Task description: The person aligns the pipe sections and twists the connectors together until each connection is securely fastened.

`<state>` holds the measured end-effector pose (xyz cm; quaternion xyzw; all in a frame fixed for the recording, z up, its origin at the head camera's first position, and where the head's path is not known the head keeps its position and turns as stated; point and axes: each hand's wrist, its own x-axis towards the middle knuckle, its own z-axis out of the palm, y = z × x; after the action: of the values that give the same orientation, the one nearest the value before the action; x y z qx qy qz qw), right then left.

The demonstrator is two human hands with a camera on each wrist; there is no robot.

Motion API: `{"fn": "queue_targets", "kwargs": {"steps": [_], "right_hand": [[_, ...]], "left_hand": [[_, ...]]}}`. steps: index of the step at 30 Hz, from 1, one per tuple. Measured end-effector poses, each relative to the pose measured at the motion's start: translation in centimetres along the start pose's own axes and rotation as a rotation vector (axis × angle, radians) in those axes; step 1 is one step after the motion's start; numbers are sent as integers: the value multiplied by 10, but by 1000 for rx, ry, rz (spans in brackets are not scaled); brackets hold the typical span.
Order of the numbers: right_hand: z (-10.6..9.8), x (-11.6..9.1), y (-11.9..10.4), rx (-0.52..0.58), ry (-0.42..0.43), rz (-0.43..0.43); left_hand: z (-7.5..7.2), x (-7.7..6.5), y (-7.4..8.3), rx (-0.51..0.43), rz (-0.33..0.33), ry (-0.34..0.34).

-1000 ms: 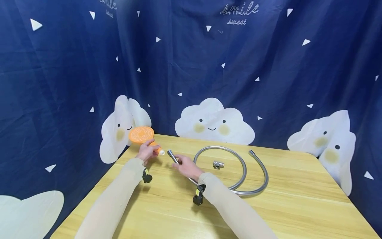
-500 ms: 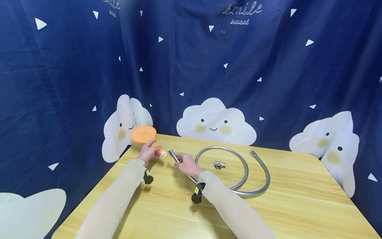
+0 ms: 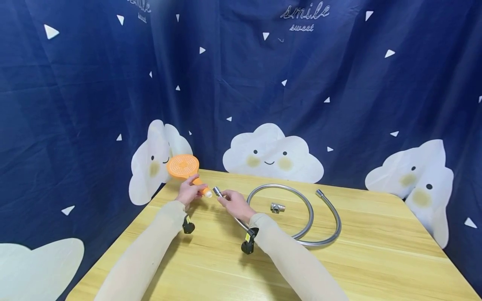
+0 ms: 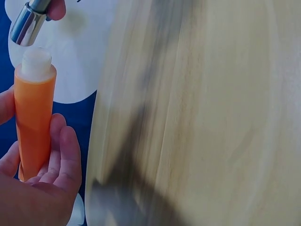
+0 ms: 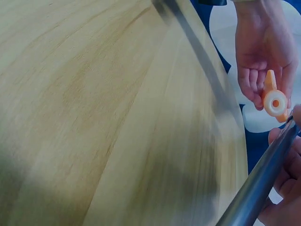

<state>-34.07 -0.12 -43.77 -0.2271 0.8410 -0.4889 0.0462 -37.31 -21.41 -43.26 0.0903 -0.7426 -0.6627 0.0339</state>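
One round orange plastic shower head [image 3: 183,165], likely light and stiff, hovering over wooden table [image 3: 211,267]; left hand [image 3: 189,191] gripping handle [image 4: 34,117], safest hold; right hand [image 3: 236,205] pinching flexible-looking grey metal hose [image 3: 311,214].

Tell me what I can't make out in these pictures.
Head view: the left hand hides part of the orange shower head.
Head view: the right sleeve hides a stretch of the hose.
Head view: the metal fitting is too small to show threads.
Right wrist view: the bottom edge cuts off the hose.
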Motion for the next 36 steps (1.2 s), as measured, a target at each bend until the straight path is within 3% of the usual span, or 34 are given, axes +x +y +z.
{"fn": "queue_targets", "kwargs": {"steps": [11,22,36], "right_hand": [[0,6,-5,-33,17,6],[1,7,-8,70,12,55],[-2,12,-7,59,42,47]], "left_hand": [[5,-5,4,6,30,23],[6,-5,6,23,53,26],[5,-6,6,38,58,33]]}}
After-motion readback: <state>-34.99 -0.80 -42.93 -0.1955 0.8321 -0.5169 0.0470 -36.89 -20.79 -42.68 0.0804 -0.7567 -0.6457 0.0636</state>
